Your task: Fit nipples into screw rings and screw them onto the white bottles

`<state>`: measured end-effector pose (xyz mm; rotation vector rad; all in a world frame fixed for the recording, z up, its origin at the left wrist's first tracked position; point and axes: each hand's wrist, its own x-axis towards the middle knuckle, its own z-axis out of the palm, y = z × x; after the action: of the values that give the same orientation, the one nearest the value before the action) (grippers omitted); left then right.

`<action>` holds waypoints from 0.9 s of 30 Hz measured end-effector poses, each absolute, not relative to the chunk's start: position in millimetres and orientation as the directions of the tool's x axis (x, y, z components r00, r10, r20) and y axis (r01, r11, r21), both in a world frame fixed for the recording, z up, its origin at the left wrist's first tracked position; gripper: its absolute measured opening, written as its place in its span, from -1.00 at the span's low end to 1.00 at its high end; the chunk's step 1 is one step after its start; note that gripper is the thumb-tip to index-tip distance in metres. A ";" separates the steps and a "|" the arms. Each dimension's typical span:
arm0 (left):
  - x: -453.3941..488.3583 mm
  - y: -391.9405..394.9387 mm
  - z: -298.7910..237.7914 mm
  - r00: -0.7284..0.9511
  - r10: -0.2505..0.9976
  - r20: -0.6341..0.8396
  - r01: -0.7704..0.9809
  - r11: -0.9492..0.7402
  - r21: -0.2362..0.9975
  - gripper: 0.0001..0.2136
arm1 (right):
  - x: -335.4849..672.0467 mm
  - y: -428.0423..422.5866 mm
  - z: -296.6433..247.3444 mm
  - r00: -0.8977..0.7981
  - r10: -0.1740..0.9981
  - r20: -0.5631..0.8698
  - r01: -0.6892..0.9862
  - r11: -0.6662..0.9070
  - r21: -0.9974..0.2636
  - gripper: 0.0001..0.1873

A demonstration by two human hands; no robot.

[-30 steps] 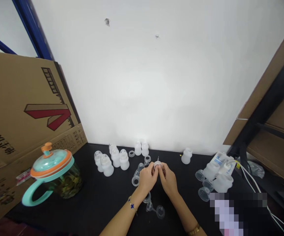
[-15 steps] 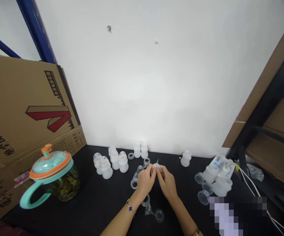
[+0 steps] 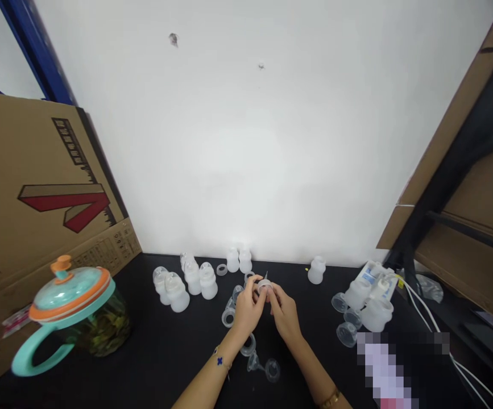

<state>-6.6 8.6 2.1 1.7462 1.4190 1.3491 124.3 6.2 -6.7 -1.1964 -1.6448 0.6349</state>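
On the black table [image 3: 165, 352], closest in, lie a clear, round plastic cover [image 3: 272, 370] and a small, clear, funnel-shaped plastic piece [image 3: 253, 361] (joined or merely touching, I cannot tell). Just beyond them, a translucent plastic ring [image 3: 248, 345] shows beside the left forearm.

Further in, the left hand [image 3: 247, 307] and the right hand [image 3: 284, 311] meet over the table. The fingers of both are clamped on a whitish, round plastic collar [image 3: 264, 283], raised between them, with a thin, pointed tip sticking up from it. To the left of the left hand lie more loose parts, among them a pale, flat plastic ring [image 3: 228, 317].

At the right, two white, wide-mouthed plastic bottles [image 3: 377, 315] stand by three clear plastic domes [image 3: 347, 335], which lie loose on the table. Out to the left, a group of frosted white plastic bottles with clear domed tops [image 3: 178, 298] stands upright; I count five.

Nearer the wall [image 3: 246, 142], one white, waisted plastic bottle [image 3: 317, 270] stands alone without a dome, and a pair of small, frosted white bottles [image 3: 245, 261] shows none that I can make out.

Judging by this, the domed group looks finished, the held collar is partway through being put together and sits on no bottle, and the bare bottles and loose parts remain to be dealt with
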 end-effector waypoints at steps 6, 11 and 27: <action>-5.5 9.2 3.2 -0.030 0.926 0.375 0.314 -0.348 0.884 -0.71 | 125.2 7.3 -7.3 -0.061 0.924 0.377 0.370 0.372 -0.851 -0.53; -6.1 10.0 2.3 -0.034 0.934 0.357 0.302 -0.331 0.894 -0.71 | 124.9 8.2 -9.4 -0.050 0.927 0.372 0.358 0.364 -0.860 -0.53; -6.9 9.6 5.8 -0.035 0.942 0.334 0.220 -0.318 0.922 -0.66 | 124.8 5.8 -4.1 -0.030 0.908 0.417 0.429 0.389 -0.815 -0.52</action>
<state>-6.9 9.6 5.8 1.5864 1.2462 1.4030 124.8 5.8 -4.1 -1.2043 -1.6393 0.5946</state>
